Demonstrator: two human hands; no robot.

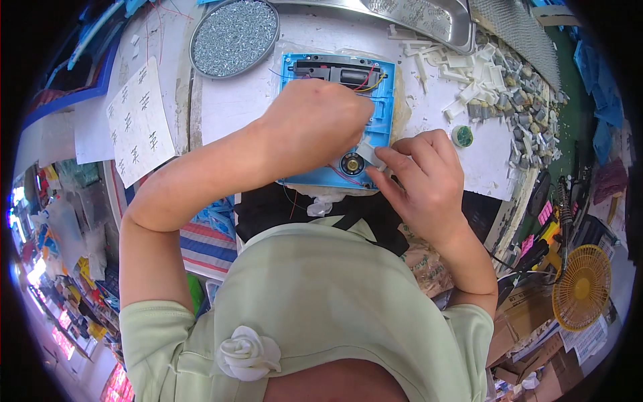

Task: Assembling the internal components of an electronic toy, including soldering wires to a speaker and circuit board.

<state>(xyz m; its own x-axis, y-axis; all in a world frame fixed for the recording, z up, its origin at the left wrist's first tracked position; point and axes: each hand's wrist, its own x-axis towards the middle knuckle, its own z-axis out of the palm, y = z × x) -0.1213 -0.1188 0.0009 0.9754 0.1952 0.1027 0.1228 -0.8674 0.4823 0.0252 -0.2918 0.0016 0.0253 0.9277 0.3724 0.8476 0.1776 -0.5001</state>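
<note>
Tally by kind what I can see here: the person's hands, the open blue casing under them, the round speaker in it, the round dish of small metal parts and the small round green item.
Hands: 2 (left hand, right hand)
Blue casing: 1
Speaker: 1
Round dish: 1
Green item: 1
Total: 6

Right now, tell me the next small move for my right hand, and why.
Probably steady the white piece with your right hand, which appears to pinch it right beside the round speaker; your left hand is curled over the blue case, close by, so a slip could bump the speaker.
</note>
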